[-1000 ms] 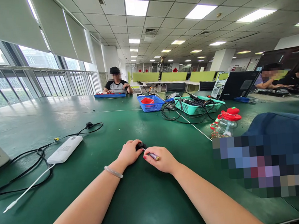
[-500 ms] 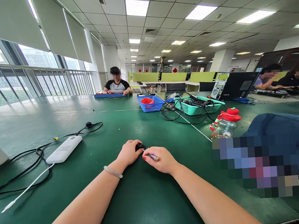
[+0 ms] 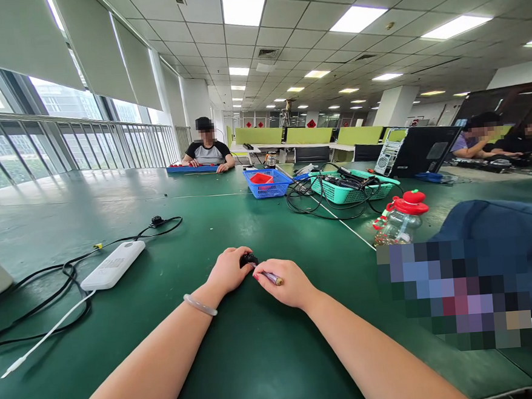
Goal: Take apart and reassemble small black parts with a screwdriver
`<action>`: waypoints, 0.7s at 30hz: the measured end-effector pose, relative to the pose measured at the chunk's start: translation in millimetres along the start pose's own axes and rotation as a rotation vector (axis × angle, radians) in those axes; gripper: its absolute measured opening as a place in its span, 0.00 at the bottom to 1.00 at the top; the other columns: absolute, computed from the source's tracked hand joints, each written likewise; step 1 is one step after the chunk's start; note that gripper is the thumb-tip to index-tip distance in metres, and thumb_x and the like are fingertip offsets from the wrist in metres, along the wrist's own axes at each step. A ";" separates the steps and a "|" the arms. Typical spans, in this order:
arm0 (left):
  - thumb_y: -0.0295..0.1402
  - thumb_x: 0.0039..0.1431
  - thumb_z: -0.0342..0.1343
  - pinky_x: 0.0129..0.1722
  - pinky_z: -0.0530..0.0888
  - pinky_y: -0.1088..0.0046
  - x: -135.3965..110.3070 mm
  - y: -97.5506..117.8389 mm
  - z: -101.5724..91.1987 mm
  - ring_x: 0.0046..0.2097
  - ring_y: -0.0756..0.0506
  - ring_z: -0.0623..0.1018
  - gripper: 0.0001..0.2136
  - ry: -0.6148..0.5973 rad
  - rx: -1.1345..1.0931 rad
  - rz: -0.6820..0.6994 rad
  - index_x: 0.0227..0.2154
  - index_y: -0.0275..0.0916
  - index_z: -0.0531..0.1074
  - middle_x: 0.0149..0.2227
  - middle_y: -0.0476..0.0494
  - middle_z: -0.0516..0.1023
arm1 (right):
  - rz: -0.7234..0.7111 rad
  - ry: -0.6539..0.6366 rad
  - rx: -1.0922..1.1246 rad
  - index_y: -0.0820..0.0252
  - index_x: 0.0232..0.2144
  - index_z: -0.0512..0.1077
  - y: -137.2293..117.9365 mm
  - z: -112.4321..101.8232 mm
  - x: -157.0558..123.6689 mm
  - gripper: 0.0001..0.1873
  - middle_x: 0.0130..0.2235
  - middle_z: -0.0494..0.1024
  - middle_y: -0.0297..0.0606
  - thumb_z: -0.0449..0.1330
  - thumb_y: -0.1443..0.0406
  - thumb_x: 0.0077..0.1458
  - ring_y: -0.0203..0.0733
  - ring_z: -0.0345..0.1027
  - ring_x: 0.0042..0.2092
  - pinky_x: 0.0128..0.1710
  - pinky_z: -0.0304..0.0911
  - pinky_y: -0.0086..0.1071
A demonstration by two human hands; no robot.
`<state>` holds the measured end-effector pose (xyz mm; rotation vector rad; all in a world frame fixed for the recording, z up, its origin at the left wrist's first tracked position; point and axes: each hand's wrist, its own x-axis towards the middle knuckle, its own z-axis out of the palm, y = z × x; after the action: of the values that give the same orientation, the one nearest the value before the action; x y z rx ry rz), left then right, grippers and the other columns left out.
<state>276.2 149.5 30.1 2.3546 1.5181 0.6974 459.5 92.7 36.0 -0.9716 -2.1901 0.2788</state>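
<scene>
Both my hands rest together on the green table in front of me. My left hand, with a pale bangle on the wrist, is closed round a small black part. My right hand is closed on a thin pen-like tool with a brass-coloured end, and its tip points into the black part. The two hands touch at the fingertips.
A white power bank with black and white cables lies to the left. To the right stand a red-lidded bottle and a dark blue bag. Blue and teal baskets sit further back. Other people sit at the far side.
My hands keep the same grip and place. Only the view shifts slightly.
</scene>
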 end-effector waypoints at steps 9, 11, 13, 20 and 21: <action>0.32 0.52 0.54 0.54 0.70 0.61 0.9 0.9 -0.5 0.52 0.39 0.72 0.16 0.032 0.023 0.012 0.45 0.43 0.74 0.44 0.41 0.79 | 0.013 0.013 -0.019 0.54 0.33 0.74 -0.9 0.4 -0.3 0.09 0.31 0.77 0.32 0.54 0.66 0.60 0.36 0.68 0.31 0.33 0.60 0.28; 0.32 0.52 0.54 0.52 0.70 0.61 0.6 1.7 -1.4 0.51 0.39 0.73 0.16 0.035 0.024 0.011 0.45 0.43 0.74 0.44 0.42 0.79 | 0.010 0.013 -0.022 0.54 0.33 0.74 -0.5 0.9 -0.1 0.09 0.31 0.77 0.32 0.54 0.66 0.60 0.36 0.68 0.31 0.34 0.59 0.28; 0.32 0.52 0.54 0.51 0.71 0.61 0.1 2.4 -2.3 0.49 0.39 0.74 0.16 0.032 0.023 0.000 0.45 0.43 0.74 0.43 0.42 0.79 | 0.007 0.013 -0.024 0.54 0.33 0.74 0.0 1.0 0.0 0.09 0.31 0.77 0.32 0.54 0.66 0.60 0.36 0.68 0.31 0.34 0.59 0.28; 0.33 0.52 0.55 0.49 0.71 0.63 -0.8 3.1 -4.1 0.48 0.40 0.74 0.15 0.028 0.027 -0.015 0.44 0.43 0.73 0.42 0.42 0.79 | 0.015 -0.014 -0.024 0.54 0.32 0.74 -2.3 -1.2 0.2 0.08 0.31 0.77 0.32 0.54 0.66 0.60 0.36 0.69 0.32 0.34 0.60 0.28; 0.33 0.52 0.55 0.49 0.72 0.63 -0.6 3.0 -4.1 0.48 0.40 0.74 0.15 0.027 0.025 -0.014 0.44 0.43 0.73 0.41 0.42 0.79 | 0.017 -0.018 -0.024 0.54 0.32 0.74 -2.7 -1.4 0.2 0.08 0.31 0.77 0.32 0.54 0.66 0.60 0.36 0.69 0.32 0.34 0.60 0.28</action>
<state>276.2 147.5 34.8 2.3591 1.5623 0.7143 458.8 90.8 38.4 -1.0052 -2.2073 0.2708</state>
